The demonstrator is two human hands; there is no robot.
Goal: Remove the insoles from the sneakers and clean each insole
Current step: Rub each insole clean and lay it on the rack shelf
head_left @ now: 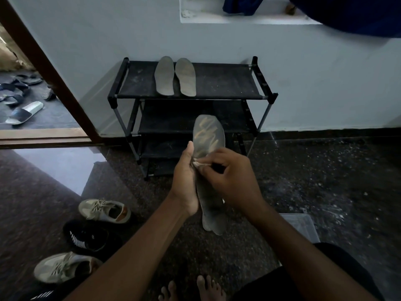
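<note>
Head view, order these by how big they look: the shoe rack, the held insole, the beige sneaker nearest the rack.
1. shoe rack
2. held insole
3. beige sneaker, though the insole is nearer the camera, so that pair is unsure.

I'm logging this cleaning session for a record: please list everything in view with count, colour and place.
shoe rack: one, black, against the wall
insoles on rack: two, grey, side by side on the top shelf
held insole: one for sure, grey with pale streaks, upright before the rack
cloth: one, whitish, against the held insole
beige sneakers: two, floor at left
black sneaker: one, white stripes, between the beige ones
sandals: several, dark and white, outside the doorway
plastic box: one, clear, floor at right
blue fabric: one, hanging top right
left hand: grip on the held insole
right hand: pinches the cloth
bare feet: two, bottom edge
</note>
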